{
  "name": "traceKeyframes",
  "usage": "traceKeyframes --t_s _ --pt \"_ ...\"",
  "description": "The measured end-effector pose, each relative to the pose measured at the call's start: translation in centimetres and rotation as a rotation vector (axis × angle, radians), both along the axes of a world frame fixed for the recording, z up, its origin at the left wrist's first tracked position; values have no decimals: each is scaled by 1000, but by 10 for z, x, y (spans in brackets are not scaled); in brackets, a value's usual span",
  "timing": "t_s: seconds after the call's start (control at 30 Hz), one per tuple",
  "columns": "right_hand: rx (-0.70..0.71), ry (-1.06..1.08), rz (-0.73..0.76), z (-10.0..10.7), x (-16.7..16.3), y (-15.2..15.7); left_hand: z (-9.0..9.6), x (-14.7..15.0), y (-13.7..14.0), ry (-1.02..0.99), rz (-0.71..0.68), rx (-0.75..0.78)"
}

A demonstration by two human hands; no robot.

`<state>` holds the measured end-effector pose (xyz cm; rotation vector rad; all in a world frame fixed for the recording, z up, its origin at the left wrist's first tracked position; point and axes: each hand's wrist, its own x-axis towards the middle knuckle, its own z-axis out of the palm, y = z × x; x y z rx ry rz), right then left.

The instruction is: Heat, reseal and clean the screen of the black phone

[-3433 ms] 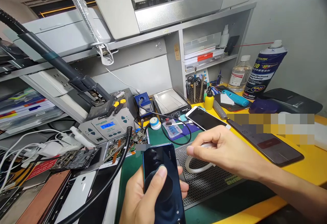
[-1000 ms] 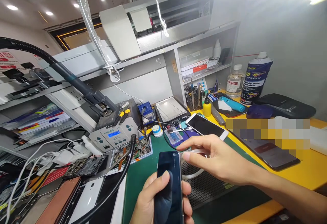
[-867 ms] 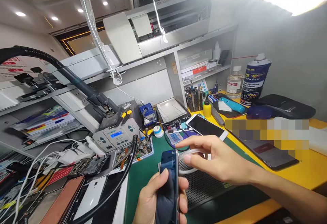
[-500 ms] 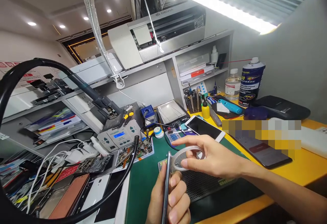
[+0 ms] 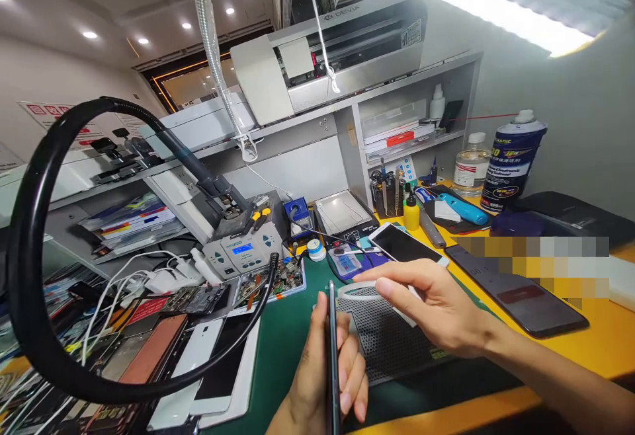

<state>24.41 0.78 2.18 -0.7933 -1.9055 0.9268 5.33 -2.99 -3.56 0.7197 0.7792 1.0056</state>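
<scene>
My left hand is wrapped round a dark smartphone, held upright and seen edge-on; its faces are hidden from me. Against its right side is a thin pale ring, which looks like a narrow roll of tape. My right hand is at this ring, with forefinger stretched across its far side and thumb over its near side. The other right fingers are hidden. Beneath both hands lies a dark perforated plate on a green mat.
A white phone and a dark phone lie beyond my right hand. To the left are a grey soldering station, a tray of circuit boards and a looping black hose. A spray can stands back right.
The camera view has shifted, so the bench appears further right. The ring has tilted flatter, and my right thumb has moved up over it. My left hand still grips the phone.
</scene>
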Motion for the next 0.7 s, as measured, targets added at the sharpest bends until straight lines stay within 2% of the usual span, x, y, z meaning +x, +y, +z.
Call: traceKeyframes --t_s 0.1,0.27,0.4,0.6,0.7 --pt "-52 -47 -37 0 3 3 19 -4 1 99 55 21" --pt "-167 -65 -13 2 -1 6 39 -6 -1 562 177 283" --pt "-203 -73 -6 2 -7 6 43 -4 -5 657 171 314" --pt "-136 -162 -17 3 -11 6 45 -2 -7 870 240 365" --pt "-218 -150 -18 3 -13 8 47 -3 -5 953 233 372"
